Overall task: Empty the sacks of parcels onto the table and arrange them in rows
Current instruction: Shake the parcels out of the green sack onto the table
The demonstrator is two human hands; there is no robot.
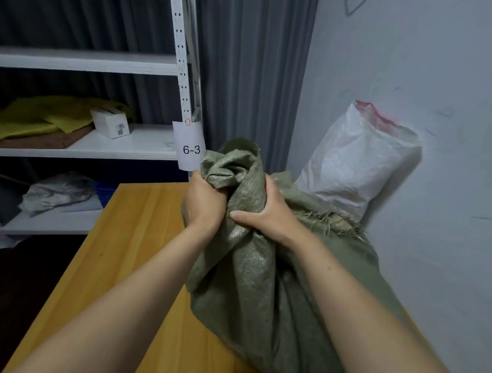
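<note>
At frame centre the green sack (274,300) sits on the table (135,236), left hand (205,203) and right hand (269,217) both clenched round its bunched neck, which probably wants opening toward mid-table, short of the white sack (349,162) behind

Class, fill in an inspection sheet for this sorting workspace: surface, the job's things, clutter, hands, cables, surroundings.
Surface: yellow wooden table, carrying the green sack.
Job's things: green sack, neck bunched; white sack behind it against the wall; no parcels out.
Clutter: yellow cloth and white box on the white shelving.
Hands: left hand and right hand both grip the green sack's neck.
Cables: nothing seen.
Surroundings: label 6-3 on the shelving, grey curtain.
</note>
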